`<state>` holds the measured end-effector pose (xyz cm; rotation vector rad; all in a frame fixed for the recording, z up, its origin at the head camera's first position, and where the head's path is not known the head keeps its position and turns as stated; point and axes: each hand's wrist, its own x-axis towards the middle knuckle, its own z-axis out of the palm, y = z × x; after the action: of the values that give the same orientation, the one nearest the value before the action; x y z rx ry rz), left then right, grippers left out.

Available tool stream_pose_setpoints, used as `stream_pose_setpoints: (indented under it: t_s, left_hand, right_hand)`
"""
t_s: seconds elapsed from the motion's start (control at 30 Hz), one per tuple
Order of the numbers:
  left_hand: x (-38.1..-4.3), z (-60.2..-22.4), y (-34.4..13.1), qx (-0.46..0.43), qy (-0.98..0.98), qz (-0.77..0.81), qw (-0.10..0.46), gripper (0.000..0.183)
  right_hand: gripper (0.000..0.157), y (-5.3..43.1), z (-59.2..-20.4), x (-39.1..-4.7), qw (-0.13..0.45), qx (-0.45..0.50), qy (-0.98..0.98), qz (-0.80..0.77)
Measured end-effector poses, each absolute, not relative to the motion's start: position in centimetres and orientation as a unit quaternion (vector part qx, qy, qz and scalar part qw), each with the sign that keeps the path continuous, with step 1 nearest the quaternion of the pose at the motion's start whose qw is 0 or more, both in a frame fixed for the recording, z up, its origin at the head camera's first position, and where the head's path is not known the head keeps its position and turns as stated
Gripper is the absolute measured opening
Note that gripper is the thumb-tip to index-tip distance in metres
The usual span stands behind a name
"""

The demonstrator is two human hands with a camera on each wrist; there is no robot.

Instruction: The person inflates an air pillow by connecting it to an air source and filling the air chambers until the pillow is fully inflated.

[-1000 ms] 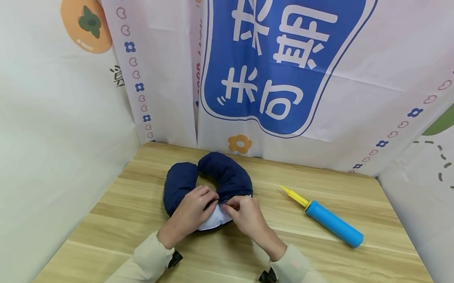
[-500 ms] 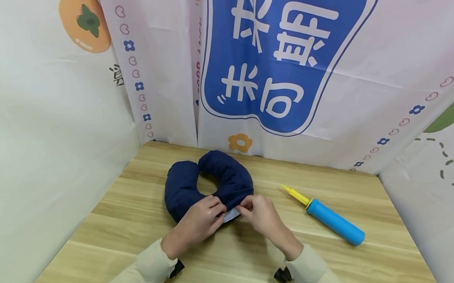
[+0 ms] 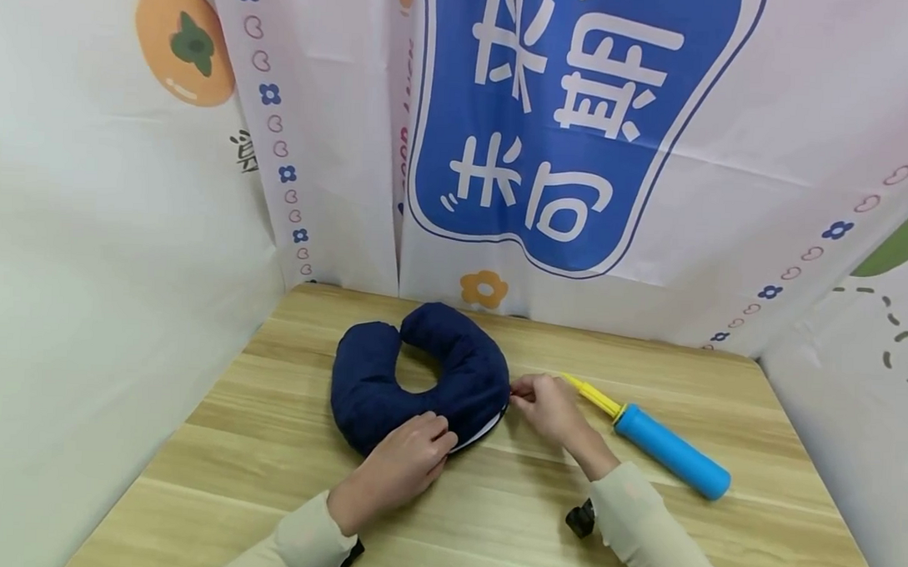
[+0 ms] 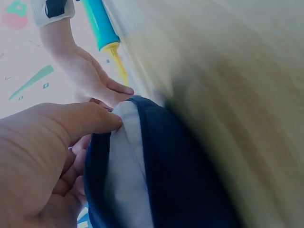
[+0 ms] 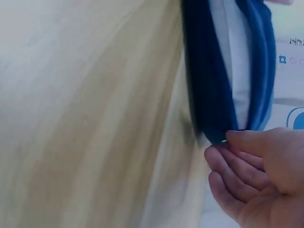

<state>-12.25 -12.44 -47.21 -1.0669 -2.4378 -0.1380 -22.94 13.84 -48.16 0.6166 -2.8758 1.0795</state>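
A dark blue U-shaped neck pillow [image 3: 462, 375] lies on the table with its opening facing away. Along its near right edge a zipper slit gapes, showing white inner lining [image 4: 128, 166]. My left hand [image 3: 410, 457] grips the near edge of the cover, thumb against the lining and fingers on the outside. At the right end of the slit, my right hand [image 3: 555, 410] pinches the cover's corner. A tiny shiny bit [image 5: 224, 141] shows by the right thumb tip; whether it is the zipper pull I cannot tell.
A blue hand pump [image 3: 673, 452] with a yellow nozzle [image 3: 594, 397] lies to the right, its tip close behind my right hand. The wood-grain table [image 3: 269, 419] ends at a printed white cloth [image 3: 339, 146] at the back and sides.
My right hand has moved right and away along the slit to its end. My left hand has shifted slightly nearer. The wide white patch has narrowed to a thin strip.
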Motion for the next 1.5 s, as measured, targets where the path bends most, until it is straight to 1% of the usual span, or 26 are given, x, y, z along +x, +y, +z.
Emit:
stream_pose_setpoints:
  t_s: [0.1, 0.3, 0.43, 0.53, 0.7, 0.8, 0.97, 1.1, 1.27, 1.4, 1.5]
  left_hand:
    - [-12.2, -47.4, -12.5, -0.39, -0.885, -0.048, 0.25, 0.013]
    - [-12.3, -47.6, -12.9, -0.391, -0.877, -0.049, 0.275, 0.017]
    - [-12.6, -47.4, -13.6, -0.39, -0.874, -0.058, 0.284, 0.02]
    - [-13.0, -47.0, -14.4, -0.381, -0.876, -0.066, 0.288, 0.021]
    - [-13.8, -46.4, -16.1, -0.36, -0.883, -0.077, 0.291, 0.027]
    - [-14.8, -46.0, -17.1, -0.356, -0.882, -0.075, 0.3, 0.031]
    - [-17.2, -45.4, -18.7, -0.362, -0.877, -0.07, 0.308, 0.037]
    - [-19.5, -44.9, -19.5, -0.361, -0.883, -0.061, 0.293, 0.036]
    - [-21.8, -44.4, -19.7, -0.354, -0.901, -0.04, 0.247, 0.029]
    - [-22.0, -44.5, -19.5, -0.338, -0.914, -0.018, 0.224, 0.026]
    - [-20.7, -44.5, -19.5, -0.317, -0.924, -0.003, 0.212, 0.028]
  right_hand:
    - [0.013, 13.9, -48.8, -23.3, -0.006, 0.2, -0.91, 0.362]
    - [0.006, 13.9, -49.2, -23.6, 0.033, 0.217, -0.908, 0.356]
    - [0.006, 14.3, -48.9, -23.3, 0.029, 0.215, -0.911, 0.352]
    - [0.007, 14.5, -48.4, -22.8, 0.029, 0.228, -0.911, 0.342]
    - [0.007, 14.6, -47.3, -21.3, 0.051, 0.27, -0.902, 0.334]
    - [0.007, 14.5, -46.6, -20.3, 0.056, 0.292, -0.897, 0.329]
    - [0.008, 14.2, -45.6, -19.0, 0.045, 0.328, -0.893, 0.306]
    - [0.009, 13.7, -45.4, -18.3, 0.033, 0.341, -0.89, 0.302]
    - [0.007, 12.4, -46.2, -18.1, 0.036, 0.327, -0.892, 0.31]
    - [0.005, 11.5, -46.8, -17.7, 0.033, 0.296, -0.893, 0.336]
    - [0.006, 11.1, -47.0, -17.2, 0.02, 0.282, -0.893, 0.35]
